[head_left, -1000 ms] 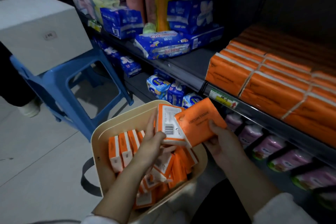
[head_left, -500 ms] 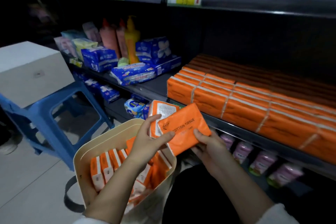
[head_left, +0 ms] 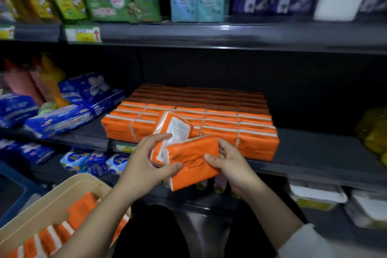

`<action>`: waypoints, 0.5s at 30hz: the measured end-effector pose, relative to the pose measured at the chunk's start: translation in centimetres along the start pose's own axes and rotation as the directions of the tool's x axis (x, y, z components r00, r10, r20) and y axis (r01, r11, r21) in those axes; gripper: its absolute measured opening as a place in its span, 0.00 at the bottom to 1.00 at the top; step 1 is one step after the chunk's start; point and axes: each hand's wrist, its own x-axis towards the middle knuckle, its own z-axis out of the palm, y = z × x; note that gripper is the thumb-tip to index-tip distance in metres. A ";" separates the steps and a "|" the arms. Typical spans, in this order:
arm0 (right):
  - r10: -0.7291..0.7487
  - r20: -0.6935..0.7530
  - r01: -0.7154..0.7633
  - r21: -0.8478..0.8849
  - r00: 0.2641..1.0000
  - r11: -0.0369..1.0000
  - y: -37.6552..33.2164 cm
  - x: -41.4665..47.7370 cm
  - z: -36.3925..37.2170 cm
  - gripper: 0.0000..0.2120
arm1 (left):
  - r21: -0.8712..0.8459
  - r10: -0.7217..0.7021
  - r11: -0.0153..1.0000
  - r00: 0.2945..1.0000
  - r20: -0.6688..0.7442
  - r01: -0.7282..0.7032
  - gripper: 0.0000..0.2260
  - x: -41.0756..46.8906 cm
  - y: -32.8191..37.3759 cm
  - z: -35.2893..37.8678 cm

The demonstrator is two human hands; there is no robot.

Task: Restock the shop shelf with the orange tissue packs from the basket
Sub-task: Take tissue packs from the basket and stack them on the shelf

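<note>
Two orange tissue packs are held in front of the middle shelf (head_left: 310, 153). My left hand (head_left: 144, 165) grips the rear pack (head_left: 178, 128), whose white label side faces me. My right hand (head_left: 232, 163) holds the front pack (head_left: 192, 163), thumb across its printed face. Behind them, several rows of orange tissue packs (head_left: 230, 123) lie stacked on that shelf. The cream basket (head_left: 52, 201) sits at lower left with several orange packs (head_left: 81, 209) inside.
Blue tissue packs (head_left: 58, 119) and coloured bottles (head_left: 50, 81) fill the shelf's left part. Yellow goods (head_left: 374, 132) sit at the far right. The upper shelf (head_left: 230, 33) carries boxed goods. The lower shelf holds small packs (head_left: 94, 161) and white trays (head_left: 318, 195).
Both hands lifted the two packs from above the basket up to the level of the orange stack. My view rose from the basket and stool to the shelves.
</note>
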 end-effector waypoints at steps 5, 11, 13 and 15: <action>-0.086 -0.156 0.097 0.066 0.984 0.993 -2.0 -1.0 -5.4 0.15 | -0.024 0.021 1.000 0.995 0.098 -0.018 0.32 3.2 2.9 4.6; -0.090 -0.361 0.165 0.183 0.928 0.969 -4.6 -1.8 -13.1 0.14 | -0.313 -0.057 0.944 0.985 0.164 0.106 0.14 7.3 5.6 10.6; -0.080 -0.444 0.184 0.196 0.893 0.963 -5.2 -1.9 -16.1 0.16 | -0.319 -0.093 0.936 0.979 0.182 0.148 0.15 8.7 5.8 12.3; -0.079 -0.535 0.202 0.176 0.841 0.964 -5.5 -1.9 -18.8 0.15 | -0.302 -0.107 0.940 0.977 0.183 0.159 0.17 9.9 5.9 14.2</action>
